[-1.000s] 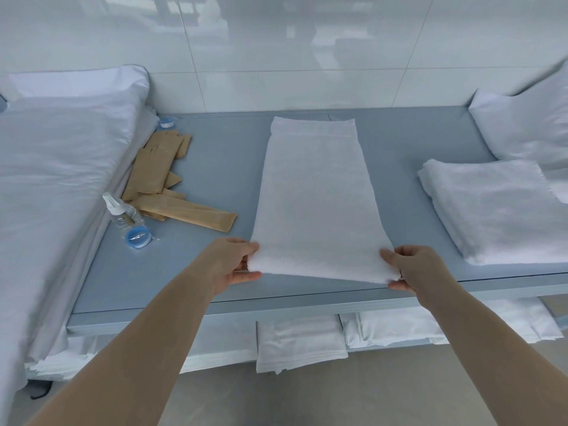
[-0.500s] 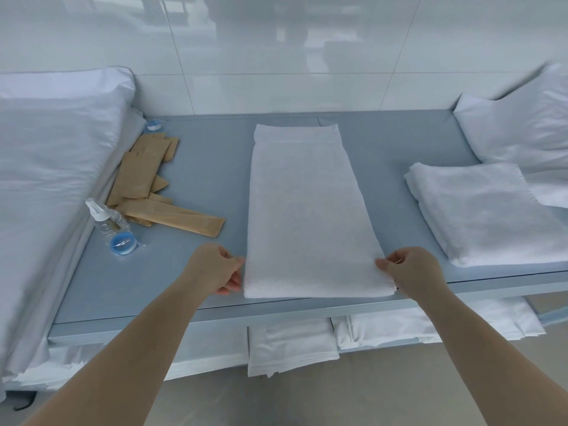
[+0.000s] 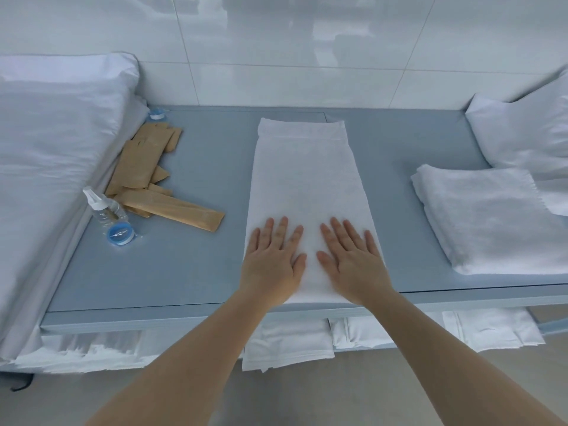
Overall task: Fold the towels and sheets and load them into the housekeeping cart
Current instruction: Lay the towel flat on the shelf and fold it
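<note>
near end of long folded white towel (image 3: 302, 186): covered by left hand (image 3: 270, 267) and right hand (image 3: 353, 265) | white folded linens on lower shelf (image 3: 289, 345): mostly hidden under blue-grey cart top (image 3: 199, 167) | white pillow at right (image 3: 528, 130): cut by frame edge | small clear spray bottle (image 3: 104, 207): label unreadable

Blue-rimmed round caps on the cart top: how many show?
2. One blue-rimmed cap lies near the front left, beside the spray bottle. The other sits at the back left, by the pillow. More may hide under the brown paper packets.
</note>
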The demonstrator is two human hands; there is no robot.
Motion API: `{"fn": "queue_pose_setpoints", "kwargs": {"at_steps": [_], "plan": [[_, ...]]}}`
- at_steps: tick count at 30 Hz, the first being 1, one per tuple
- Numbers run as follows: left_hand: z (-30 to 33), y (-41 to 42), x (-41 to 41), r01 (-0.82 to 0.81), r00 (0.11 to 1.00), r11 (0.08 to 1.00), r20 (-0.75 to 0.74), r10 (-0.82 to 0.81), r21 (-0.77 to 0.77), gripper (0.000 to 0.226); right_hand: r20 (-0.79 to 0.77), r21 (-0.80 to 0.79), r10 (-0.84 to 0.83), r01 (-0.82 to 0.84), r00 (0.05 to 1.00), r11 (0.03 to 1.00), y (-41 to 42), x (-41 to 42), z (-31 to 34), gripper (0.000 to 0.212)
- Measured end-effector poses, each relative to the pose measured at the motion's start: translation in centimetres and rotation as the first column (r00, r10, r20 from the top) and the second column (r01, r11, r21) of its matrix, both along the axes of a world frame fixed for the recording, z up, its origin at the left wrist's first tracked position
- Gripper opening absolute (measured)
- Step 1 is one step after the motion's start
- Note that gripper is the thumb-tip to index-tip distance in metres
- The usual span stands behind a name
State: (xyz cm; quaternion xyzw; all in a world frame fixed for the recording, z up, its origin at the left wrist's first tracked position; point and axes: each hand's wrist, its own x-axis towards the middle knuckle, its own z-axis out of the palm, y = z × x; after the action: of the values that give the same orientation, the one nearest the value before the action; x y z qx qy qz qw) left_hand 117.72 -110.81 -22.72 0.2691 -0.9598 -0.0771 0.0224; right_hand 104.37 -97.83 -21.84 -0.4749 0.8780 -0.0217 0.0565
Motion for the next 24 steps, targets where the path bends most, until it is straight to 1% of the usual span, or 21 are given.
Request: {"fn": "queue_pose_setpoints", "kwargs": {"at_steps": [2,4,6,7,8,9,11,12,13,14,16,17,19,20,21,23,24], "plan": [[0.3,0.3,0.2,-0.026,1.000,1.000,0.008,0.026,0.002,0.061,0.029,0.017,-0.087,0.087,0.996,0.996,1.3,-1.0,0.1,0.061],[0.5,1.2,0.5,-0.045,0.999,0.999,0.027,0.045,0.013,0.063,0.035,0.077,-0.182,0.179,0.983,0.981,2.5,-1.7,0.3,0.063],[0.8,2.4,0.7,-0.063,0.995,0.997,0.082,0.060,0.036,0.065,-0.037,0.126,-0.268,0.270,0.963,0.954,3.1,-2.2,0.6,0.065],[1.0,2.7,0.7,-0.072,0.991,0.997,0.112,0.068,0.032,0.065,-0.082,0.125,-0.285,0.294,0.955,0.948,3.1,-2.4,0.9,0.065],[1.4,2.8,0.3,-0.077,0.990,0.997,0.122,0.077,-0.005,0.063,-0.115,0.093,-0.270,0.281,0.956,0.955,2.7,-2.5,1.2,0.062],[2.0,2.5,-0.4,-0.081,0.992,0.994,0.096,0.087,-0.072,0.056,-0.125,0.035,-0.220,0.226,0.967,0.973,2.1,-2.6,1.4,0.058],[2.9,1.2,-2.3,-0.115,0.993,0.977,-0.020,0.113,-0.182,0.042,-0.071,-0.089,-0.042,0.036,0.997,0.995,0.0,-2.5,1.7,0.054],[3.0,0.3,-3.2,-0.129,0.991,0.976,-0.057,0.121,-0.176,0.042,-0.024,-0.126,0.055,-0.058,0.998,0.990,-1.4,-2.4,1.7,0.052],[2.9,-0.6,-4.0,-0.138,0.989,0.983,-0.068,0.130,-0.124,0.047,0.022,-0.141,0.137,-0.132,0.990,0.981,-2.8,-2.3,1.6,0.052],[2.4,-1.5,-4.7,-0.144,0.989,0.988,-0.047,0.141,-0.055,0.054,0.056,-0.135,0.193,-0.184,0.980,0.973,-4.1,-2.2,1.5,0.051],[1.3,-2.7,-5.3,-0.161,0.986,0.986,0.037,0.160,0.031,0.065,0.052,-0.090,0.232,-0.227,0.971,0.970,-6.1,-2.9,0.8,0.053],[0.8,-3.3,-5.4,-0.178,0.983,0.983,0.057,0.176,0.033,0.069,0.031,-0.061,0.220,-0.218,0.975,0.974,-6.6,-3.6,0.5,0.054],[0.7,-4.5,-5.6,-0.210,0.976,0.978,0.058,0.210,0.000,0.075,0.008,-0.002,0.139,-0.139,0.990,0.990,-7.0,-5.8,0.2,0.058],[0.9,-4.9,-5.7,-0.221,0.974,0.974,0.040,0.223,-0.045,0.072,-0.004,0.035,0.077,-0.077,0.997,0.996,-7.0,-7.0,0.3,0.060],[1.3,-5.4,-5.8,-0.220,0.975,0.970,0.000,0.221,-0.107,0.064,-0.028,0.076,0.012,-0.010,1.000,0.997,-7.1,-8.1,0.5,0.061],[2.0,-6.3,-6.5,-0.186,0.981,0.955,-0.099,0.167,-0.232,0.036,-0.095,0.120,-0.072,0.083,0.993,0.989,-7.9,-9.3,1.0,0.061],[2.3,-6.9,-7.0,-0.170,0.981,0.953,-0.130,0.141,-0.251,0.028,-0.107,0.097,-0.066,0.077,0.992,0.992,-8.9,-9.5,1.1,0.060]]}}
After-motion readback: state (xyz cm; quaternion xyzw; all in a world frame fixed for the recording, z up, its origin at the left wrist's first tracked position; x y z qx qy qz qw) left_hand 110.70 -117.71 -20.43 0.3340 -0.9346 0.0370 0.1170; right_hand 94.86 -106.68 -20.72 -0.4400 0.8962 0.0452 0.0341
